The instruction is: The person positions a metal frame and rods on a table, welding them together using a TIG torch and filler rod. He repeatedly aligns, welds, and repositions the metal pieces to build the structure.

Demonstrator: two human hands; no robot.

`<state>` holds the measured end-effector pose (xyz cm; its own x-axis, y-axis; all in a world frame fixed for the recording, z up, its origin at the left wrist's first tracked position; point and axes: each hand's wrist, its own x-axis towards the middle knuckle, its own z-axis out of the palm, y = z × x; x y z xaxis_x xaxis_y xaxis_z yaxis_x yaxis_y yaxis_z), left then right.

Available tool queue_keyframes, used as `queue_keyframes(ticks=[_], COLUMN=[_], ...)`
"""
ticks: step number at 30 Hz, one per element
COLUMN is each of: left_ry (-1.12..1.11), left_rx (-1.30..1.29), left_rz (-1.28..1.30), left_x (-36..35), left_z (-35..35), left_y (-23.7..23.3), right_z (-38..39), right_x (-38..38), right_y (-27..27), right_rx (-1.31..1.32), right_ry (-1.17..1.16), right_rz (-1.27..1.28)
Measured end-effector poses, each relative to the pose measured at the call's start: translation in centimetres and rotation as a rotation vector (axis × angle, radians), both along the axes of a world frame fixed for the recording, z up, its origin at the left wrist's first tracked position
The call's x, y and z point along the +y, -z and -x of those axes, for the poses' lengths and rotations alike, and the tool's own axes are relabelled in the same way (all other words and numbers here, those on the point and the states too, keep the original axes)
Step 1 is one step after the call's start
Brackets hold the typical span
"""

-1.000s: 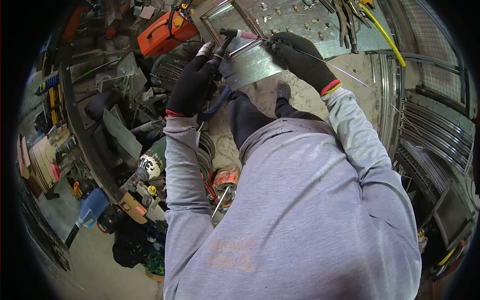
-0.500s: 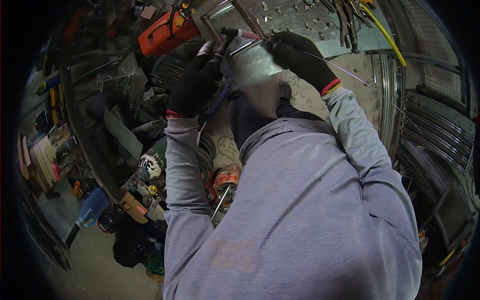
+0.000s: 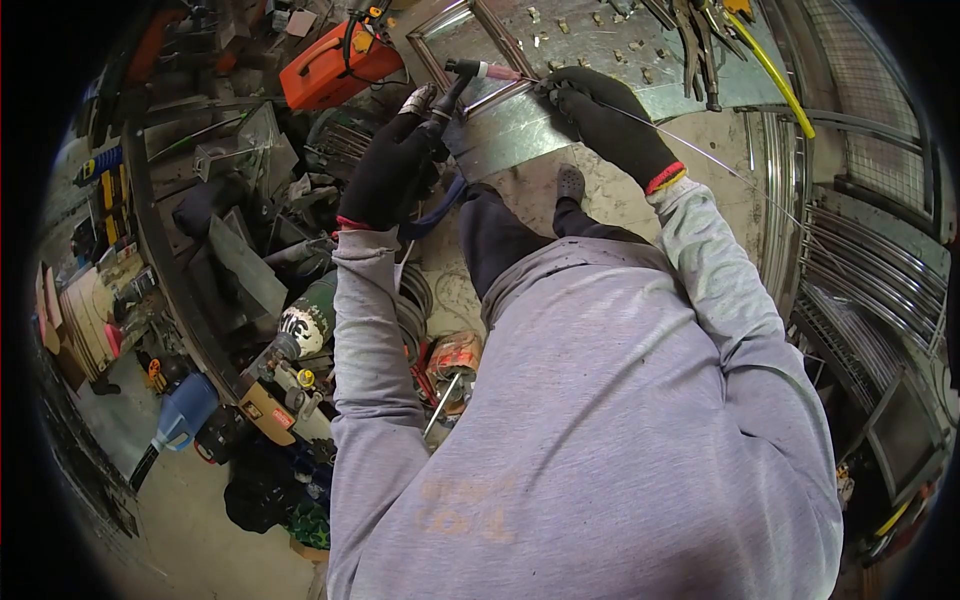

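My left hand (image 3: 385,178), in a black glove with a red cuff, is closed around a TIG welding torch (image 3: 450,102). The torch's pink nozzle points right, close to a corner of a rectangular metal frame (image 3: 431,64) on the metal tabletop (image 3: 510,142). Gloved in black too, my right hand (image 3: 608,120) pinches a thin filler rod (image 3: 722,166). The rod's long end trails down to the right, and its front end lies near the torch tip. Exact contact between rod, torch and frame is too small to tell.
An orange case (image 3: 335,68) stands left of the frame. Small metal pieces (image 3: 595,18), locking pliers (image 3: 690,48) and a yellow hose (image 3: 776,80) lie on the right. Metal tubes (image 3: 880,262) fill the right side. A gas cylinder (image 3: 308,318) is at lower left.
The reddish glow at the torch tip has gone and the whole view is brighter. A blurred shape over my legs has disappeared. Both hands stay nearly in place.
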<state>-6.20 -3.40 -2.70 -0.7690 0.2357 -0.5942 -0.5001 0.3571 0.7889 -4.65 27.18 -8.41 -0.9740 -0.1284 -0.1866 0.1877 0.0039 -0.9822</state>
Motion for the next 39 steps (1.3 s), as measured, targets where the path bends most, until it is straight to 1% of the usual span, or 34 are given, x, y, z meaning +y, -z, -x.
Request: queue_keyframes(ticks=[2, 5, 8, 11, 13, 17, 21, 23, 26, 28, 31, 32, 34, 37, 38, 39], left_ry=[-0.001, -0.008, -0.048, -0.033, -0.025, -0.029, -0.041, -0.021, 0.031, 0.032, 0.011, -0.013, -0.007, 0.011, 0.023, 0.033], left_rx=[0.015, 0.018, 0.023, -0.021, -0.034, -0.041, -0.021, 0.014, 0.003, -0.001, -0.007, -0.008, -0.006, -0.013, -0.023, 0.035], left_rz=[-0.026, 0.005, -0.05, -0.061, -0.065, -0.077, -0.035, -0.084, -0.029, -0.046, -0.08, -0.098, -0.098, -0.102, -0.107, -0.051], left_x=[0.0, -0.4, -0.2, -0.5, -0.2, 0.0, -0.7, -0.9, -1.7, -1.7, -1.5, -1.4, -1.0, -1.3, -1.5, -0.8], left_z=[0.0, 0.2, 0.1, 0.4, 0.5, 0.4, 0.7, 0.9, 1.2, 1.4, 1.3, 1.3, 1.3, 1.5, 1.6, 1.0], left_y=[-0.1, 0.7, 0.7, 0.7, 0.2, 0.1, 1.2, 1.8, 2.4, 2.4, 2.3, 2.4, 1.9, 2.0, 2.2, 1.0], right_z=[0.0, -0.1, -0.1, 0.0, 0.2, 0.2, 0.3, 0.3, 0.1, -0.1, 0.0, 0.0, 0.1, 0.2, 0.3, 0.5], right_x=[0.0, -0.1, -0.1, 0.2, 0.5, 0.5, 0.4, 0.4, 0.3, -0.1, -0.1, 0.0, 0.1, 0.2, 0.4, 0.7], right_y=[0.0, -0.2, -0.5, -0.6, -0.6, -0.4, -0.1, -0.1, -0.8, -0.6, -0.2, -0.1, -0.2, -0.1, 0.7, 2.3], right_rx=[0.011, -0.024, -0.052, -0.015, -0.072, -0.082, -0.09, -0.092, -0.091, -0.029, -0.004, -0.003, 0.059, 0.089, 0.089, 0.214], right_ry=[-0.017, -0.011, -0.018, -0.027, -0.103, -0.103, -0.089, -0.08, -0.105, -0.011, -0.005, -0.005, -0.024, -0.034, -0.033, -0.106], right_rz=[-0.015, 0.047, 0.037, 0.013, -0.038, -0.022, 0.007, 0.012, -0.047, -0.003, -0.018, -0.018, -0.146, -0.172, -0.173, -0.162])
